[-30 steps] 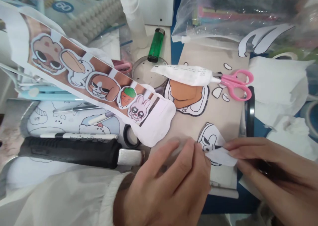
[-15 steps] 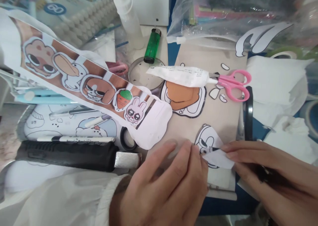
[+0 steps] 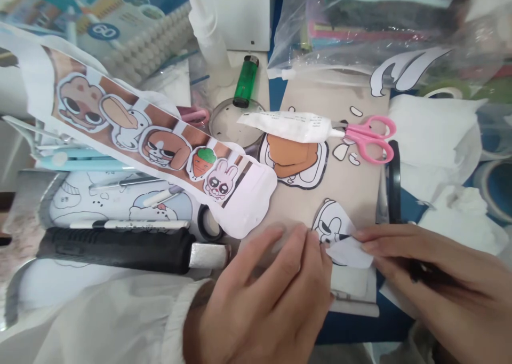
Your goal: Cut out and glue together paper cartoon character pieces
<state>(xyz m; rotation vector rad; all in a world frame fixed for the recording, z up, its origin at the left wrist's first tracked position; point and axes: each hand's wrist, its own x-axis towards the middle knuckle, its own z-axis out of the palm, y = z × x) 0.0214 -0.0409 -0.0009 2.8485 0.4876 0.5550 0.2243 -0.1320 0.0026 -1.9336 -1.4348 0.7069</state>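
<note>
A white paper cutout (image 3: pixel 328 226) with a black-outlined cartoon face lies on the beige board, its right part folded over as a blank flap. My right hand (image 3: pixel 436 278) pinches that flap between thumb and fingers. Something dark and thin shows within the same hand, too hidden to name. At the cutout's left edge, my left hand (image 3: pixel 272 294) has its fingertips closed on the paper; its thumb is out of sight. Above lie an orange-and-white cutout (image 3: pixel 294 158), a white tube (image 3: pixel 292 126) and pink-handled scissors (image 3: pixel 372 139).
A strip of cartoon stickers (image 3: pixel 160 145) slants across the left. A green lighter (image 3: pixel 246 81) rests by a round clear lid (image 3: pixel 228 121). A black-handled tool (image 3: pixel 116 249) lies near my left sleeve. White tissue (image 3: pixel 436 134) and a plastic bag (image 3: pixel 360 38) occupy the right and back.
The view has shifted slightly, so the items on the desk appear a little displaced. Both hands keep about the same hold on the folded cutout.
</note>
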